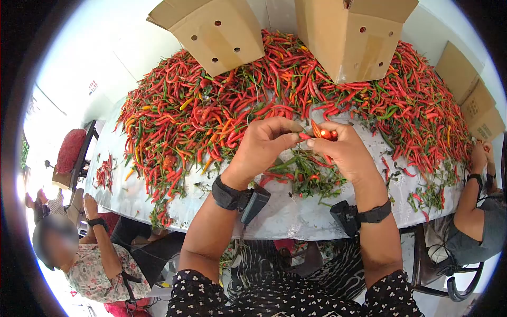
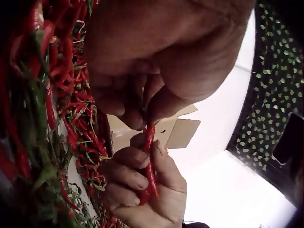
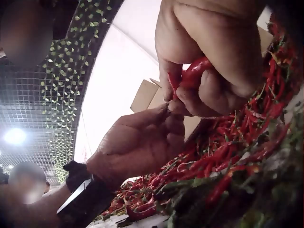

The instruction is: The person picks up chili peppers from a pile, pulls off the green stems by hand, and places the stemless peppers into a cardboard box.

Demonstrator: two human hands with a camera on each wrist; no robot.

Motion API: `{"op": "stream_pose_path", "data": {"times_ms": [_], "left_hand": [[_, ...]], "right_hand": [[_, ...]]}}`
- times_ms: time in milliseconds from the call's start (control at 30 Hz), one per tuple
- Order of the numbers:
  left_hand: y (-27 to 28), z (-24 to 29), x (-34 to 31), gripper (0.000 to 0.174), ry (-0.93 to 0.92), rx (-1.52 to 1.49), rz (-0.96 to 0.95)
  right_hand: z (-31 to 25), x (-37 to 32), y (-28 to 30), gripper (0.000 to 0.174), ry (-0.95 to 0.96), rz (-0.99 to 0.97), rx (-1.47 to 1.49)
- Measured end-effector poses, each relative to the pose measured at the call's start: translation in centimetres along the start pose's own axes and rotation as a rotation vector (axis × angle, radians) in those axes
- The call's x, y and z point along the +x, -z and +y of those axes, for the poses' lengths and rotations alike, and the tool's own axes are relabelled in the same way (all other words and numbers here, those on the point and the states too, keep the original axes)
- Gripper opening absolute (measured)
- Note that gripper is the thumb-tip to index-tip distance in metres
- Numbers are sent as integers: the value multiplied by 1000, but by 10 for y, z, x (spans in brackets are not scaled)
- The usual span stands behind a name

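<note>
Over the near side of the table, my two hands meet at one red chili pepper (image 2: 150, 161). The left hand (image 1: 264, 148) pinches its end between thumb and fingertips. My right hand (image 1: 346, 153) holds the same pepper between thumb and fingers, with several more red chilies (image 1: 326, 134) gathered in its curled fingers. In the right wrist view a plump red chili (image 3: 194, 73) shows inside the right hand. Below the hands lies a small heap of green stems (image 1: 311, 179) with some red bits among it.
A wide heap of red chilies (image 1: 179, 116) covers the table (image 1: 264, 211) ahead. Two cardboard boxes (image 1: 216, 37) (image 1: 354, 42) stand behind it. One person (image 1: 100, 264) sits at the left; another person's arm (image 1: 471, 203) reaches in at the right.
</note>
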State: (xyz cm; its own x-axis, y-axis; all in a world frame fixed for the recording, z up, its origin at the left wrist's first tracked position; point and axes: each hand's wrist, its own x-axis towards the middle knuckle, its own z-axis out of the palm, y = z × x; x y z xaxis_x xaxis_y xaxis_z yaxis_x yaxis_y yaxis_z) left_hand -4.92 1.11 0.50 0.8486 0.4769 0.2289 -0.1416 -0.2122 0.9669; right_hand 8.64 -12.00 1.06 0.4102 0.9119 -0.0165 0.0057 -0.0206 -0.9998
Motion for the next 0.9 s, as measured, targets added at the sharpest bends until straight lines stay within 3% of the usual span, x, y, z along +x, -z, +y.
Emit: {"op": "stream_pose_path", "data": {"times_ms": [267,367,633,900], "left_hand": [[1,4,-2,14,22,234,-99],[1,7,-4,12,-12,174,-129],[2,1,-2,9,-22,-59,-277],[4,-9,5,16,8,-213,-182]], "right_hand": [[-4,-4,6,22,26,-12,-84],[-11,-7,6,23,23,-29,-147],[-3,-4,13,14,-30,-279,185],[1,-1,20,15,-67,-246,485]]}}
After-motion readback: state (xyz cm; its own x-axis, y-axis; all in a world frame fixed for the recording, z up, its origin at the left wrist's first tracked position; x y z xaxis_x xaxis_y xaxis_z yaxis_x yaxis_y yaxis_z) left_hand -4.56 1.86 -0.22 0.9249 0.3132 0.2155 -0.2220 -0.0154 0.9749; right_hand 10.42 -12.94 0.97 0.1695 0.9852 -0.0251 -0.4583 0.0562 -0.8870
